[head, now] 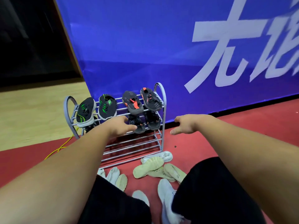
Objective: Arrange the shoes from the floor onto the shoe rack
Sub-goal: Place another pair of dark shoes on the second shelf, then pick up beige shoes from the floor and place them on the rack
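Note:
A grey metal shoe rack (163, 97) stands against a blue banner. Its top shelf holds a black-and-green pair (106, 107) on the left and a grey-and-orange pair (134, 102) on the right. Dark sandals (152, 122) lie on the middle shelf, and the bottom shelf is bare. My left hand (119, 126) reaches in front of the middle shelf, fingers apart, holding nothing. My right hand (186, 125) hovers open to the right of the rack. On the red floor lie beige shoes (148, 168) and white shoes (166, 191), some upside down.
A yellow cable (62, 147) runs over the floor left of the rack. My knees in black trousers (210, 191) fill the lower part of the view, partly covering the white shoes. Pale wooden floor lies to the left.

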Demonstrator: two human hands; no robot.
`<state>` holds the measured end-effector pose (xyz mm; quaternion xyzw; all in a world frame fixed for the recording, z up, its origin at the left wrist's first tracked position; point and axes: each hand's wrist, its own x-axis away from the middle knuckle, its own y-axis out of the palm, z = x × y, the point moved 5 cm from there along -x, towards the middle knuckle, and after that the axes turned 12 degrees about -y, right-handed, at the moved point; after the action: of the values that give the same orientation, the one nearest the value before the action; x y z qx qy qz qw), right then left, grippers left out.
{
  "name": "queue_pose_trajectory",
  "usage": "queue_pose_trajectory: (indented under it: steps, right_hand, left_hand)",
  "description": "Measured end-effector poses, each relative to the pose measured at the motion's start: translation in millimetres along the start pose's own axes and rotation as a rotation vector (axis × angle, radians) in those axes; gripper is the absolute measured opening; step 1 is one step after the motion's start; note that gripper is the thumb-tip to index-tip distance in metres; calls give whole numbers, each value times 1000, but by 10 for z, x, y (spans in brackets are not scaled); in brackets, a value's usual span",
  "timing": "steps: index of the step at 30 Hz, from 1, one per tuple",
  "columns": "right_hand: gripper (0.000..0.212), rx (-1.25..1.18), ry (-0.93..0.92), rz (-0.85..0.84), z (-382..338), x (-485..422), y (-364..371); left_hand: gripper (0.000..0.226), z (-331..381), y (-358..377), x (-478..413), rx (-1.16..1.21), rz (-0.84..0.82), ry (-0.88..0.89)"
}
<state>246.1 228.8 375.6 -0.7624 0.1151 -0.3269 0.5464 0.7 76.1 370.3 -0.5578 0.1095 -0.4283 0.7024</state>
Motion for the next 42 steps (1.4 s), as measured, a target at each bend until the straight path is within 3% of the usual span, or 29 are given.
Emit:
queue_pose_trajectory:
  steps: [4,12,17,21,28,42]
  right_hand:
    - [89,-22,29,-17,131,114,74]
    - [91,-29,57,-37,386,113,189]
    - [91,-70,53,-49,608,-62,396]
    - [89,-118,72,-122,876,-298,694]
    - [89,-205,189,-242,1628,-835,1396]
    - [78,-509,384,-224,2283,-1371,2414]
  left_hand:
    - [66,256,117,-24,-19,-13,64]
    - [77,379,273,-246,-21,-51,46]
    - [66,622,566,-394,-59,-75,59]
    - [74,782,967,-634,-62,-156,61]
    - [66,813,1913,-1199,-95,-272,-3]
    - [43,766,3353,-1796,80,-429,-208]
